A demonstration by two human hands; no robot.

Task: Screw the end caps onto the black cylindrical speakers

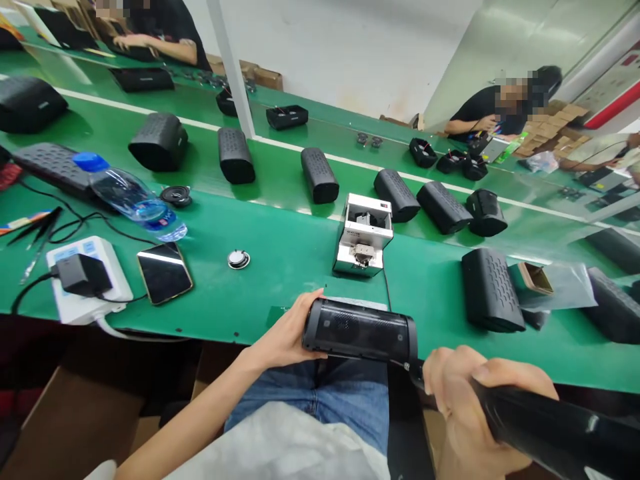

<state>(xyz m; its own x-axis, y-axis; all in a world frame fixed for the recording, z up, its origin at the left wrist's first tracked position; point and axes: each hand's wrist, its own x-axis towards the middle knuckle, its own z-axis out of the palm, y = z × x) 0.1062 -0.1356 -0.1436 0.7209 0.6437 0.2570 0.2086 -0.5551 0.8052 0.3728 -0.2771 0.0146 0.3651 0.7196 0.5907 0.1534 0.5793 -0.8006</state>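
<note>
A black speaker box [360, 331] with a mesh front lies at the table's near edge, above my lap. Its left end is gripped by my left hand [286, 338], thumb on top and fingers round the side. My right hand [457, 393] is wrapped round a thick black electric screwdriver [550, 427], which runs in from the lower right. The screwdriver's narrow nose is at the lower right end of the speaker box; whether the bit sits in a screw hole I cannot tell. Just beyond the speaker box stands a white screw feeder [364, 230].
Several dark speaker boxes [320, 177] stand along the green conveyor. On my left are a water bottle [137, 197], a phone [165, 273], a power strip [90, 277] and a round silver part [239, 259]. One speaker box [493, 290] stands to the right. Co-workers [505, 107] sit across.
</note>
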